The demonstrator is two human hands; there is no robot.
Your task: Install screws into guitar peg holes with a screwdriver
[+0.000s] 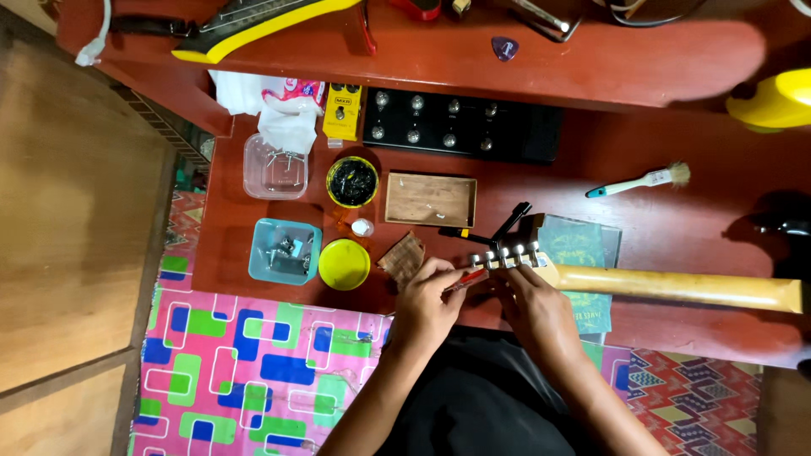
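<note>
A red wooden workbench [676, 152] is seen from above. A clear plastic box [274, 166], a round tin of black paste [352, 181] and a shallow wooden tray [431, 200] are set in a row. Below them a pale blue tub of metal parts [285, 251] is placed just beside a yellow lid [344, 264]. Further off are laid a small brush [639, 181] and a yellow pedal [342, 111] — with a black pedalboard [460, 127] beside it.

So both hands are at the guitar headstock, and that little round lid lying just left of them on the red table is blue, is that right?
Not quite: the head view shows the round lid is yellow, not blue. The rest holds. The left hand and right hand are both at the guitar headstock, and the lid lies left of them on the red table.
</note>
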